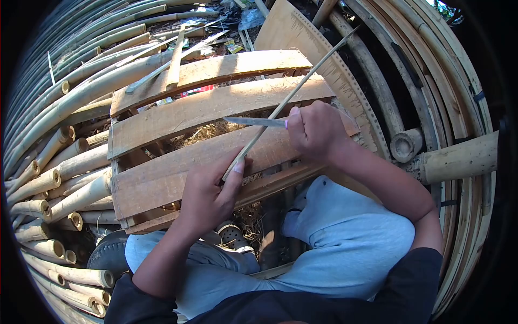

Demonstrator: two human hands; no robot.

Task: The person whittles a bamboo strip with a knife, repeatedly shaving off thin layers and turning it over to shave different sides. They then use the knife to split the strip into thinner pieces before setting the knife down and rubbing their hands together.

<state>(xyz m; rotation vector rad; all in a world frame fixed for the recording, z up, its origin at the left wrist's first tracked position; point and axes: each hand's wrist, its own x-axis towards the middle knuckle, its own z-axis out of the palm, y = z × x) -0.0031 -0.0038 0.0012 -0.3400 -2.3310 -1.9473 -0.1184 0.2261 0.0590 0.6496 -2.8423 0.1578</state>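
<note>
- Pale blue trousers [350,232] are nearest, the knees bent on either side of a perforated dark shoe [232,237].
- The left hand [210,189] is closed around the lower end of a thin strip [297,92], its thumb along the top.
- The right hand [318,129] is curled in a fist around a knife [245,121] — the handle mostly hidden, the blade pointing left and crossing the strip.
- The strip slants up and right above a slatted wooden bench [162,119], its tip over a pale panel [286,32].
- Bamboo poles [81,202] lie stacked left of the bench — many showing cut, hollow ends.
- A thick pole [458,157] juts in from the right.
</note>
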